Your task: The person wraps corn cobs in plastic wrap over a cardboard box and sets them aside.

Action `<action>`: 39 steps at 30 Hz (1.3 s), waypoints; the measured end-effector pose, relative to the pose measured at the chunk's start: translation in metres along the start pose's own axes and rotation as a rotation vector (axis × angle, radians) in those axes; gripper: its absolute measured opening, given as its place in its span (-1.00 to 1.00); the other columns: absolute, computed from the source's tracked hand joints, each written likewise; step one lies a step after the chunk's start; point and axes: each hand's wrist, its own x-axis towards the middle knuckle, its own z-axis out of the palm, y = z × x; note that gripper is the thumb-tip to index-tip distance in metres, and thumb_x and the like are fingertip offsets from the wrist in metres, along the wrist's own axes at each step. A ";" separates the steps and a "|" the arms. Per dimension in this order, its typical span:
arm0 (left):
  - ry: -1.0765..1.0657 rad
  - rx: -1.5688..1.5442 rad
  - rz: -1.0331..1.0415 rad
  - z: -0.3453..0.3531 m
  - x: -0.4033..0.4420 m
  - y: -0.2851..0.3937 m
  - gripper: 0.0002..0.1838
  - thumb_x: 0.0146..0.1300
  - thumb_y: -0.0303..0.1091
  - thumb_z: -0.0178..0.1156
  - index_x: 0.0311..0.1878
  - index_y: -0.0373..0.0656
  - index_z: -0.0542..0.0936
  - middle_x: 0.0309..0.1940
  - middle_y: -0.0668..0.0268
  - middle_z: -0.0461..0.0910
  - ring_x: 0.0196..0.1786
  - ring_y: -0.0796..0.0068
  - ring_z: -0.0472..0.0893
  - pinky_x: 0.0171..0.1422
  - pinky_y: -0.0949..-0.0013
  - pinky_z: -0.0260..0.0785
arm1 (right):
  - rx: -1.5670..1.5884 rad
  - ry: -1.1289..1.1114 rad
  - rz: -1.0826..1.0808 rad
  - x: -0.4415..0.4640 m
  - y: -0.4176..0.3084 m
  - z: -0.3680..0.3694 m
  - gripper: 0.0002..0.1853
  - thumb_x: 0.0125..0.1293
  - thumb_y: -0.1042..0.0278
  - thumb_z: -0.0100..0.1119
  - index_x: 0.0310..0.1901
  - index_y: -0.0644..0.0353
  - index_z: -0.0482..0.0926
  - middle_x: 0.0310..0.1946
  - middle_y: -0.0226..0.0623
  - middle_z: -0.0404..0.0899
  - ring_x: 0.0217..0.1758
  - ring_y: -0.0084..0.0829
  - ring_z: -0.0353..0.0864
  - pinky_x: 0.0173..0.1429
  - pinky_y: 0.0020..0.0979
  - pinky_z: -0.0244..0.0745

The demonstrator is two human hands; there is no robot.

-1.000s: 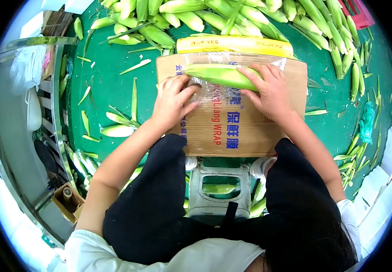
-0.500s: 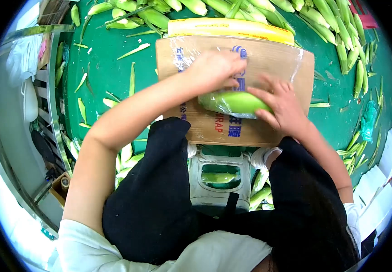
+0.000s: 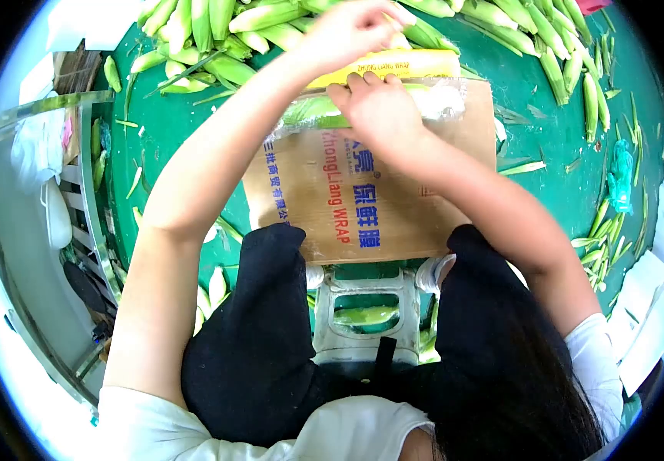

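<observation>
My left hand (image 3: 353, 32) is stretched over the far side of the yellow cling film box (image 3: 382, 66), near the piled corn. Its fingers are loosely curved with the thumb apart, and I see nothing held in them. My right hand (image 3: 380, 109) bends its fingers over a green ear of corn (image 3: 313, 113), which lies sideways along the far part of the cardboard (image 3: 416, 207). Clear film (image 3: 449, 100) shows around the ear and to the right of my hand. The hand hides much of the ear.
Unhusked corn (image 3: 259, 19) is heaped along the far side, with more ears (image 3: 559, 46) at the far right. Loose husks (image 3: 605, 246) and a teal glove (image 3: 621, 177) lie on the right of the green surface. A white stool (image 3: 363, 346) stands between my knees.
The ear of corn has moved away from me to the far end of the cardboard. My left hand has left it and gone further out; my right hand has followed the ear.
</observation>
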 end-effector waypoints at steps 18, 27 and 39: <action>-0.461 0.788 0.590 0.083 -0.090 -0.023 -0.36 0.53 -0.04 0.04 0.64 0.17 0.31 0.73 0.38 0.09 0.75 0.30 0.04 0.76 -0.28 -0.21 | 1.840 -0.432 0.746 -0.226 0.101 -0.151 0.07 0.03 -0.22 0.58 0.43 0.38 0.37 0.24 -0.03 0.60 -0.13 -0.36 0.76 -0.11 -0.28 0.72; -0.466 0.659 0.393 0.100 -0.129 0.003 -0.15 0.46 0.22 0.06 0.70 0.09 0.15 0.75 0.28 0.00 0.77 0.26 -0.01 0.77 -0.19 -0.25 | 0.497 -1.077 1.304 -0.608 0.033 -0.080 -0.25 0.28 0.05 0.38 0.40 0.31 0.42 0.13 -0.14 0.66 -0.04 -0.39 0.69 0.05 -0.30 0.63; -0.428 0.679 0.511 0.111 -0.138 0.005 -0.25 0.41 0.06 0.13 0.66 0.34 0.25 0.74 0.31 0.02 0.75 0.28 0.05 0.77 -0.14 -0.22 | 1.206 0.192 1.116 0.100 0.252 0.049 -0.05 0.37 -0.47 0.21 0.49 0.21 0.39 0.27 -0.12 0.58 0.31 -0.08 0.54 0.31 -0.06 0.54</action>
